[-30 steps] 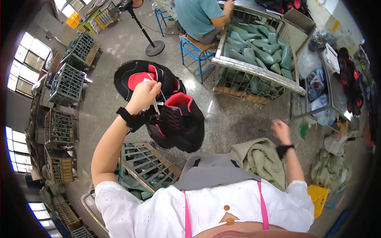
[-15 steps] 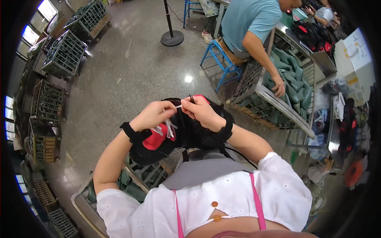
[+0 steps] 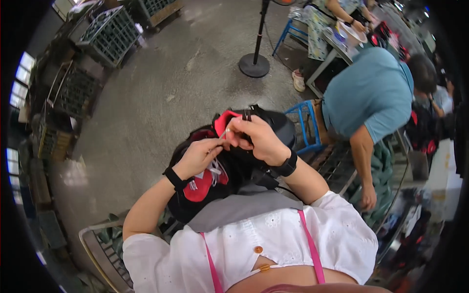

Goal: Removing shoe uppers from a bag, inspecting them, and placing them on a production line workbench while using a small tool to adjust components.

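Black-and-red shoes [image 3: 198,188] with white laces [image 3: 214,171] rest together on my grey-aproned lap. My left hand [image 3: 199,155] is closed in a pinch on a thin pale lace end [image 3: 223,135], just over the red part of a shoe. Close against those fingertips, my right hand [image 3: 259,139] has its fingers curled. A slim dark two-pronged tool [image 3: 247,116] sticks up out of the right hand; its exact kind is unclear. Behind that hand lies another black shoe part [image 3: 276,124], partly covered.
To my right a person in a blue shirt [image 3: 369,93] sits on a blue-legged stool [image 3: 307,124], one hand over a crate of green shoe lasts [image 3: 383,171]. A black stand base [image 3: 254,65] is ahead. Wheeled crates [image 3: 111,36] line the left; another crate [image 3: 105,244] is beside me.
My view has swung right and the surroundings have shifted. My hands have come together, the left slightly lower, the right turned more. The seated person leans farther away.
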A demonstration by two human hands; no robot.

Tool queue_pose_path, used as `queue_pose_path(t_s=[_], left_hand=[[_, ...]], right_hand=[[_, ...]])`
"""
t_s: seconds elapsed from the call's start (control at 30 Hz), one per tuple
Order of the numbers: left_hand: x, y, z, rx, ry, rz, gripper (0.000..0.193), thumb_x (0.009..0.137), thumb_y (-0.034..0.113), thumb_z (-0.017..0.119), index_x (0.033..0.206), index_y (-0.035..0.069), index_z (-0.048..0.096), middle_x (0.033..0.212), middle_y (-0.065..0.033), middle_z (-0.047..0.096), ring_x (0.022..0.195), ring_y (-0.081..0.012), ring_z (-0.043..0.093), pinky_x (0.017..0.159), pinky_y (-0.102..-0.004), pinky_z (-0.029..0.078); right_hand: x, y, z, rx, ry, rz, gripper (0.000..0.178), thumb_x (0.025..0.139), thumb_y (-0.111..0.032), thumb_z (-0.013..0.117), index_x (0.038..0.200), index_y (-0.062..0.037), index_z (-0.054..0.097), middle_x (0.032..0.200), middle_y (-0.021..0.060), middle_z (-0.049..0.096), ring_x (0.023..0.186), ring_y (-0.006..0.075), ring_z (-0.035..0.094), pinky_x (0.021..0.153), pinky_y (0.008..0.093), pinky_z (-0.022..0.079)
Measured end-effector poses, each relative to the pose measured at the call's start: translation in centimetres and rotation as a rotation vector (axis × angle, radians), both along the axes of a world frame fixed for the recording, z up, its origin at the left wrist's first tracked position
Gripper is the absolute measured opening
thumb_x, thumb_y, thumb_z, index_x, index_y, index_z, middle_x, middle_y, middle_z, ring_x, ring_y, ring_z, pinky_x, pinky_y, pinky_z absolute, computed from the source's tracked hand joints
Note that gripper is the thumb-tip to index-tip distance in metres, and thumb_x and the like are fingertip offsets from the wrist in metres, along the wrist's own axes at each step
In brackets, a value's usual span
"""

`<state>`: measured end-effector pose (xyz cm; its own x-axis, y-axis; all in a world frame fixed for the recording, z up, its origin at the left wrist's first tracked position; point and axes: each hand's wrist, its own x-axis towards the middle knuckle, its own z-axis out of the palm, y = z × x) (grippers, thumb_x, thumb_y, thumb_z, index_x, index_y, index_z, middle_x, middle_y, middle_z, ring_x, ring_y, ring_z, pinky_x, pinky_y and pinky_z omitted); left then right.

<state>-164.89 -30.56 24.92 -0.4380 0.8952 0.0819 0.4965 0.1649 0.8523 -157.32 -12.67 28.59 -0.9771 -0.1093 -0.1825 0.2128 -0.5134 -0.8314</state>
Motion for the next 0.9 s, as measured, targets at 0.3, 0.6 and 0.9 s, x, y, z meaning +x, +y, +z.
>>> queue_pose_path(t_s=[0.3,0.6,0.9], left_hand=[[-16.2,2.0,-4.4,0.204,-0.081,0.633,0.016,0.083,0.006,0.047,0.07,-0.001,0.054,0.057,-0.0102,0.052,0.048,-0.017,0.051,0.046,-0.0271,0.038],[-37.4,3.9,-5.1,0.118,0.039,0.709,0.008,0.078,0.003,0.051,0.072,0.001,0.055,0.062,-0.0141,0.055,0.057,-0.0297,0.056,0.051,-0.034,0.043],[-58.8,8.5,-5.9,0.047,0.157,0.681,0.001,0.072,0.001,0.053,0.071,0.0,0.054,0.063,-0.0146,0.056,0.06,-0.0311,0.057,0.053,-0.0364,0.044]], right_hand=[[-21.4,3.5,-2.9,0.538,0.194,0.039,0.027,0.086,-0.02,0.049,0.108,-0.0049,0.048,0.072,0.0022,0.054,0.054,0.003,0.042,0.045,0.0161,0.03],[-40.8,6.0,-2.7,-0.278,-0.37,0.418,0.04,0.091,-0.029,0.041,0.111,0.0047,0.051,0.093,0.0084,0.056,0.075,0.0114,0.049,0.057,0.021,0.038],[-64.0,10.2,-5.7,-0.474,-0.473,0.503,0.045,0.094,-0.032,0.033,0.102,0.0067,0.055,0.081,0.0065,0.053,0.065,0.0111,0.046,0.05,0.0211,0.038]])
